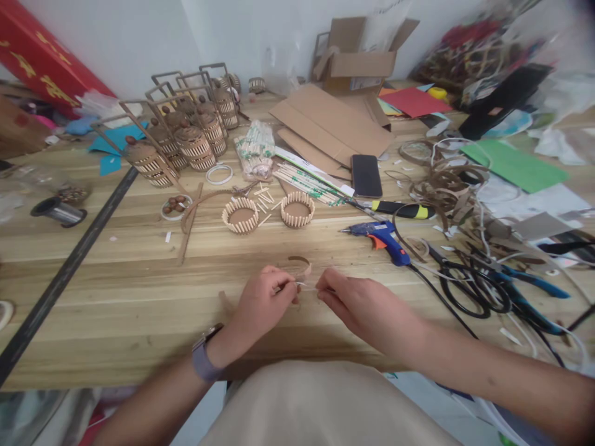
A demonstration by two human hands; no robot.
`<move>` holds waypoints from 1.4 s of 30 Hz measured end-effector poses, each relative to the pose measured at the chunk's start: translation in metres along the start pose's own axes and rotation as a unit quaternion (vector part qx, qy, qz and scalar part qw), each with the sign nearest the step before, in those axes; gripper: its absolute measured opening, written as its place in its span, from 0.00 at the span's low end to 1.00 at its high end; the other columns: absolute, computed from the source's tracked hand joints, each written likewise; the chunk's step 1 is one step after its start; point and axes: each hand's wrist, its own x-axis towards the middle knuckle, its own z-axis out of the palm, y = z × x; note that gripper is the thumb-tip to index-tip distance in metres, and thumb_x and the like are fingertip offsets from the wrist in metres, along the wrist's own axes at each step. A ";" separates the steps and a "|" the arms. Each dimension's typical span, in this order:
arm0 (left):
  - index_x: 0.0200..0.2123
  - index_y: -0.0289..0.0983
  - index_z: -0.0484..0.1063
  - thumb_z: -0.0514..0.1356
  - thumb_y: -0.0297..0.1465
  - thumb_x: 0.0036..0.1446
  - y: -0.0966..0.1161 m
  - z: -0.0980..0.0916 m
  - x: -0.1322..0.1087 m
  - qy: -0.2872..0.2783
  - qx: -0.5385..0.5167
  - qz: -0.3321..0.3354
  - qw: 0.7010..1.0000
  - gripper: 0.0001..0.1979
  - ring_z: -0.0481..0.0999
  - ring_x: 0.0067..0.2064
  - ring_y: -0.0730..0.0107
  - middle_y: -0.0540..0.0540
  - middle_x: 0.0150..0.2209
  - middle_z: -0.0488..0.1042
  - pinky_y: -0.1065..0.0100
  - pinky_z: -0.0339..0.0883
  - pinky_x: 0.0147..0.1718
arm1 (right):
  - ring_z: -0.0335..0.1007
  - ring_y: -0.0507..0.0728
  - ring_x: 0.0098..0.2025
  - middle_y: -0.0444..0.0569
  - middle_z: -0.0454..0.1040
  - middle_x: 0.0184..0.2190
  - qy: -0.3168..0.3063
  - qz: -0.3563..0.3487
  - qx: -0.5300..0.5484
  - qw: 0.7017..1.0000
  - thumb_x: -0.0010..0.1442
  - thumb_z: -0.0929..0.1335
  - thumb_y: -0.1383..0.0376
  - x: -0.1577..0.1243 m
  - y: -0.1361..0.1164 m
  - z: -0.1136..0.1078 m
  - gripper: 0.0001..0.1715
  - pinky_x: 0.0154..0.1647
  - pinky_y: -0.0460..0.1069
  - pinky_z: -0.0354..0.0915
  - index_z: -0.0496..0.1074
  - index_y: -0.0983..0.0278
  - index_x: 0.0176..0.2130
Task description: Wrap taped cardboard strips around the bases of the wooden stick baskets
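Note:
My left hand [267, 300] is closed in a pinch just above the near part of the table. A narrow curled brown strip [304, 266] arcs out by its fingertips, with a small pale edge showing there. Close on the right, my right hand [353, 300] has thumb and fingers pressed together; whatever lies between them is too small to make out. A small gap separates the two hands. Beyond them stand two round rings of short wooden sticks on brown bases, the left ring [240, 215] and the right ring [297, 209], with loose cut sticks [264, 198] between.
A blue glue gun [381, 237] lies right of my hands, near a yellow-black cutter [402, 209], a phone [365, 175] and black-handled scissors [469, 288]. Several stick lanterns [195, 148] stand at back left. A dark metal bar [69, 272] crosses the left side.

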 end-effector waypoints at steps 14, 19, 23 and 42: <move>0.26 0.38 0.74 0.53 0.36 0.62 -0.011 -0.050 0.000 0.088 -0.009 -0.046 0.995 0.15 0.77 0.38 0.64 0.49 0.33 0.80 0.67 0.67 0.39 | 0.72 0.55 0.27 0.46 0.75 0.28 0.094 0.009 0.108 0.990 0.67 0.59 0.62 -0.022 0.025 -0.019 0.09 0.28 0.48 0.64 0.64 0.59 0.37; 0.27 0.38 0.74 0.51 0.29 0.64 0.007 -0.038 -0.001 -0.101 0.066 0.081 0.989 0.16 0.75 0.33 0.69 0.52 0.28 0.77 0.69 0.64 0.35 | 0.74 0.59 0.45 0.55 0.76 0.48 0.216 -0.159 0.070 0.961 0.67 0.62 0.64 -0.007 0.011 -0.028 0.21 0.41 0.52 0.69 0.59 0.62 0.58; 0.29 0.39 0.74 0.52 0.24 0.62 0.017 -0.031 -0.006 -0.092 0.077 0.125 0.985 0.13 0.74 0.36 0.68 0.51 0.29 0.77 0.68 0.64 0.39 | 0.74 0.59 0.43 0.52 0.78 0.39 0.180 -0.190 0.066 0.963 0.66 0.59 0.71 0.004 0.000 -0.022 0.23 0.42 0.53 0.70 0.60 0.62 0.60; 0.36 0.37 0.78 0.52 0.31 0.66 -0.019 -0.078 0.055 0.104 0.309 0.072 0.943 0.14 0.76 0.42 0.60 0.43 0.39 0.77 0.63 0.67 0.43 | 0.75 0.63 0.42 0.52 0.78 0.38 0.286 0.023 -0.025 0.958 0.63 0.63 0.66 0.073 0.081 -0.075 0.30 0.42 0.52 0.66 0.57 0.66 0.62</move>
